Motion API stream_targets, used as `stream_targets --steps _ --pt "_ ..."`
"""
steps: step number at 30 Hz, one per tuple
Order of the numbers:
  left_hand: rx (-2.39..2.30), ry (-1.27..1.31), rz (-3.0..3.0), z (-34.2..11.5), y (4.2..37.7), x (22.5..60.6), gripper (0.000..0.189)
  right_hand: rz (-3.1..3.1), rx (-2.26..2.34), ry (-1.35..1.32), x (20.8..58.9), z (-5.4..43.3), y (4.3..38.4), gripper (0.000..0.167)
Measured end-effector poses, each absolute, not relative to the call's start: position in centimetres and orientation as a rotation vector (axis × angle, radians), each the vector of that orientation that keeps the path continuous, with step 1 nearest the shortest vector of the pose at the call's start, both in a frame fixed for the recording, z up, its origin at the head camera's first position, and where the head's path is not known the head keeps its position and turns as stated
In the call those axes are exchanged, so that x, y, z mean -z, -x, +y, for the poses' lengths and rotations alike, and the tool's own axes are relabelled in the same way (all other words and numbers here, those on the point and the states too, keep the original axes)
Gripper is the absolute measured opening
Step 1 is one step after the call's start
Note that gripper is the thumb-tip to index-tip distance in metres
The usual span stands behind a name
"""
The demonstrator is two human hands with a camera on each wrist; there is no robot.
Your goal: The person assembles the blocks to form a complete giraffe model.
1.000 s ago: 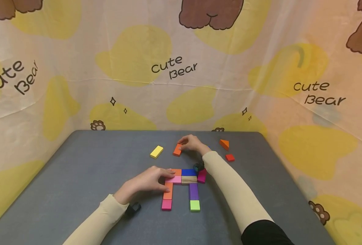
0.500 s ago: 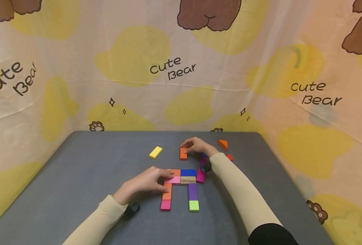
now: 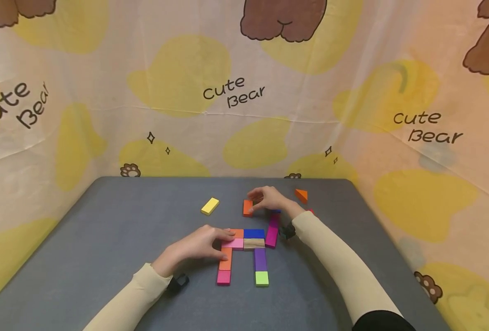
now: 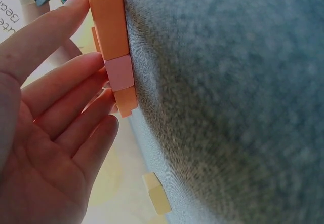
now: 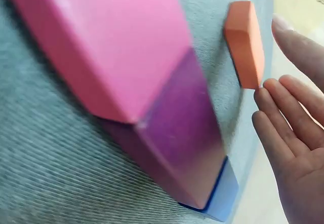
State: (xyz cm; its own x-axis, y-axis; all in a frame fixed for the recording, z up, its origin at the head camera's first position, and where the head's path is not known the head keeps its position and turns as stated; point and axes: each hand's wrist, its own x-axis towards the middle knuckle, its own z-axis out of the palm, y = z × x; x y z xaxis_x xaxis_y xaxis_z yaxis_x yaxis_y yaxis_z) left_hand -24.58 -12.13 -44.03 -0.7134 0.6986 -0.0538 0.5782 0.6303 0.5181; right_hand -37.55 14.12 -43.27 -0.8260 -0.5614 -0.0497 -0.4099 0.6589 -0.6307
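Note:
My left hand [image 3: 196,243] rests its fingertips on the pink block [image 3: 234,243] and its thumb on the long orange block [image 3: 225,259]. In the left wrist view, the fingers of this hand are fairly straight against the blocks' sides. Farther back, my right hand [image 3: 271,197] is beside a loose orange block [image 3: 247,208], its thumb and fingers spread. The right wrist view has this orange block [image 5: 245,46] lying on the table at the fingertips, not gripped. Blue [image 3: 254,233], wood-grain [image 3: 254,243], purple [image 3: 260,259], lime green [image 3: 262,278] and magenta-pink [image 3: 224,277] blocks join the arrangement.
A slanted row of magenta [image 3: 271,236] and purple blocks, with a blue one at its far end, lies right of the arrangement. A yellow block [image 3: 210,206] sits back left. An orange triangle [image 3: 301,196] lies back right; a red block is mostly hidden by the sleeve.
The loose orange block was shifted right and turned straighter, then stayed put. My right hand has loosened from it and drawn slightly right. The left hand keeps its place.

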Motion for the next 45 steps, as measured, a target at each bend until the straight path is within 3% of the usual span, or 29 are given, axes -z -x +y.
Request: stream_targets --steps 8,25,36,45 --pt "-0.691 -1.031 2.607 -12.2 24.5 44.2 0.055 2.709 0.818 0.868 44.2 14.0 37.0 0.066" --pt "-0.701 -1.046 2.595 -12.2 24.5 44.3 0.057 2.765 0.771 0.826 44.7 13.9 37.3 0.061" --pt "-0.701 -1.078 2.612 -12.1 24.4 44.1 0.055 2.827 0.985 0.615 42.1 18.2 38.7 0.065" --pt "-0.7 -1.102 2.62 -12.3 24.3 44.1 0.054 2.88 1.024 0.481 42.3 20.7 39.6 0.065"
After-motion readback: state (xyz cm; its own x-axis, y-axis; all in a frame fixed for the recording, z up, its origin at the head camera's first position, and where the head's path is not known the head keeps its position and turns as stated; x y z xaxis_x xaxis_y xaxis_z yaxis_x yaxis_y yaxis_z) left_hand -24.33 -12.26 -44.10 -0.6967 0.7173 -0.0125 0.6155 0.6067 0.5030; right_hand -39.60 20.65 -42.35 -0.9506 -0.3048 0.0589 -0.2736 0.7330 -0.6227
